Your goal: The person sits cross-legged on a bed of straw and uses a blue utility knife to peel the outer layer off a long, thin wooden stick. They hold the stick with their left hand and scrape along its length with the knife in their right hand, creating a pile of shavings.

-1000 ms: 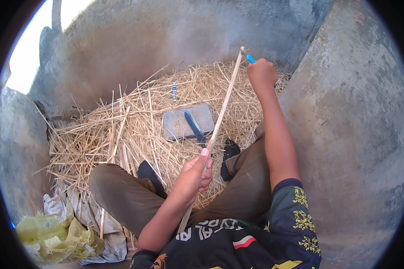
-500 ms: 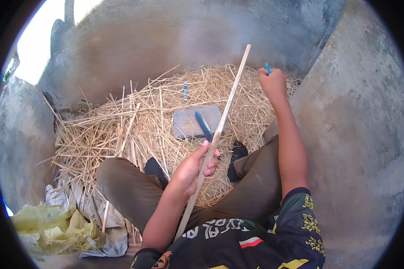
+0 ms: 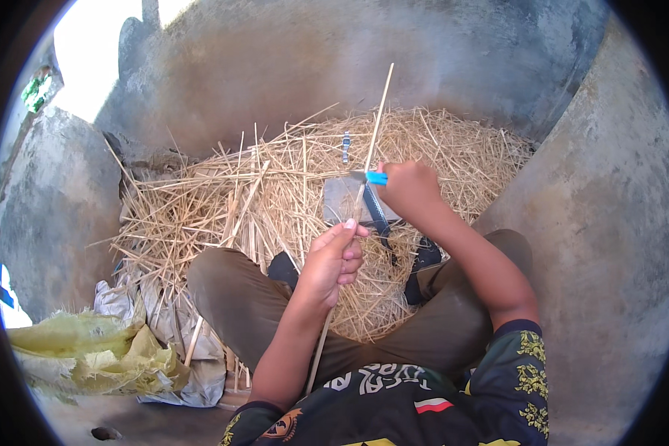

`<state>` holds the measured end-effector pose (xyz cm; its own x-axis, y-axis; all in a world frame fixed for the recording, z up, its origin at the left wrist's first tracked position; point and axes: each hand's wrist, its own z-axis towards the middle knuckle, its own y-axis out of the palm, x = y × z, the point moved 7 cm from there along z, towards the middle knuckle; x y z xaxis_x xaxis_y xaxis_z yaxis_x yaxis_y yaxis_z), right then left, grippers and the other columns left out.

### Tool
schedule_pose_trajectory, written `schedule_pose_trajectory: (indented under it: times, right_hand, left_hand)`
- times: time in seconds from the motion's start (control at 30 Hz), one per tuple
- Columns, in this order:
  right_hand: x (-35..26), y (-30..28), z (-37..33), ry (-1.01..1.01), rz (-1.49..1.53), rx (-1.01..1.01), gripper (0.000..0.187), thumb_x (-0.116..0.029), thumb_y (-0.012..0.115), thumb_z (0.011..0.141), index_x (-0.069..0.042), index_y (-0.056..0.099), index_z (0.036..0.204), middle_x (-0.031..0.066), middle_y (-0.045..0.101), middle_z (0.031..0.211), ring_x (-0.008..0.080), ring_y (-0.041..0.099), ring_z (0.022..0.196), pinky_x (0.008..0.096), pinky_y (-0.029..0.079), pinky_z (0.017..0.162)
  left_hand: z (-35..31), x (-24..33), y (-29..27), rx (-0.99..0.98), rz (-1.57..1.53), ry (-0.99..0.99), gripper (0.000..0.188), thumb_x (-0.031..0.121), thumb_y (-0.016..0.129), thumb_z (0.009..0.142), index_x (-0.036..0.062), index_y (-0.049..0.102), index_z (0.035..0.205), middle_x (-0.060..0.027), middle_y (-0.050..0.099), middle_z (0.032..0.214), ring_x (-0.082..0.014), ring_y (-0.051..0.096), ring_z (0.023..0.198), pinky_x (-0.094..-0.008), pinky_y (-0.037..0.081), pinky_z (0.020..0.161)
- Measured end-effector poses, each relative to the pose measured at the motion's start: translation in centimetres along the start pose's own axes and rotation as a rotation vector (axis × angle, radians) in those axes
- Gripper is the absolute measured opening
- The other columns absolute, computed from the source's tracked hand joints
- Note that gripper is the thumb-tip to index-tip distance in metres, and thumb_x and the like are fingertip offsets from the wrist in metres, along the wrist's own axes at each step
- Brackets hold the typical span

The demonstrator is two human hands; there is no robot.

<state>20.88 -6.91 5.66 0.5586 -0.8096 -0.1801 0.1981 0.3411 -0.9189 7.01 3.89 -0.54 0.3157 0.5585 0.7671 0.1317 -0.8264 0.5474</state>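
My left hand (image 3: 333,260) is wrapped round a long, thin bamboo strip (image 3: 380,115). The strip slants up and away from me, and its lower end runs down past my forearm towards my lap. In my closed right hand (image 3: 412,190) is a small knife (image 3: 377,178) with a bright blue handle. Its short blade lies across the strip, just beyond my left fingers. Below the blade, a flat grey block (image 3: 337,199) rests on shavings between my feet. A dark, blade-shaped thing (image 3: 377,211) lies slantwise across the block.
Heaped pale shavings and strips (image 3: 193,215) spread ahead and left. A metal wristwatch (image 3: 346,147) lies on them beyond the block. Torn yellowish sacking (image 3: 89,357) sits at the lower left. Worn grey walls (image 3: 587,223) stand close on the right and ahead.
My right hand has come from the far right, inward and nearer, bringing the knife's blade onto the strip. The strip in my left hand has turned more upright. The whole view has shifted slightly.
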Motion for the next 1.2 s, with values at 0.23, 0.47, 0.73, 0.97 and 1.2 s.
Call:
schedule_pose_trajectory:
  times: [0.23,0.47,0.73,0.97,1.2]
  right_hand:
    - [1.9,3.4,1.2,-0.09,-0.065,0.084,0.016,-0.017,0.061,0.082,-0.007,0.074,0.079,0.0145,0.07,0.069,0.0316,0.07,0.06,0.0425,0.056,0.055]
    - [6.6,1.3,3.9,0.185,-0.105,0.036,0.015,-0.012,0.06,0.083,-0.005,0.073,0.08,0.0152,0.07,0.071,0.0311,0.072,0.067,0.0419,0.056,0.057]
    - [12.1,-1.3,4.4,0.471,-0.069,0.006,0.017,-0.015,0.062,0.086,-0.005,0.075,0.087,0.0166,0.073,0.082,0.0318,0.074,0.077,0.0414,0.058,0.062]
    - [16.2,-2.8,3.9,0.586,-0.126,0.094,0.019,-0.016,0.061,0.088,-0.005,0.076,0.091,0.0161,0.074,0.087,0.0313,0.075,0.081,0.0419,0.058,0.065]
    - [18.8,-4.4,2.7,0.726,-0.127,0.158,0.018,-0.016,0.062,0.09,-0.006,0.077,0.092,0.0151,0.075,0.087,0.0306,0.075,0.082,0.0415,0.057,0.065]
  left_hand:
    - [1.3,-1.5,-0.8,0.126,0.094,0.061,0.023,0.031,0.052,0.105,0.0098,0.056,0.098,0.0074,0.038,0.065,-0.0009,0.028,0.049,-0.0179,0.02,0.041]
    - [0.8,-2.5,0.6,0.125,0.12,0.014,0.023,0.032,0.053,0.105,0.0103,0.056,0.099,0.0077,0.039,0.065,-0.0006,0.027,0.049,-0.0179,0.019,0.042]
    - [0.6,-3.8,2.4,0.07,0.132,-0.013,0.023,0.032,0.052,0.105,0.0107,0.055,0.097,0.0075,0.039,0.065,-0.0008,0.027,0.05,-0.0176,0.019,0.042]
    - [-0.1,-4.7,3.7,0.001,0.144,-0.067,0.024,0.033,0.052,0.105,0.0101,0.055,0.098,0.0072,0.037,0.066,-0.0011,0.027,0.05,-0.0183,0.018,0.042]
    - [-0.9,-5.6,4.6,-0.05,0.192,-0.107,0.026,0.034,0.049,0.107,0.0092,0.054,0.1,0.0072,0.036,0.066,-0.0013,0.025,0.05,-0.0186,0.017,0.042]
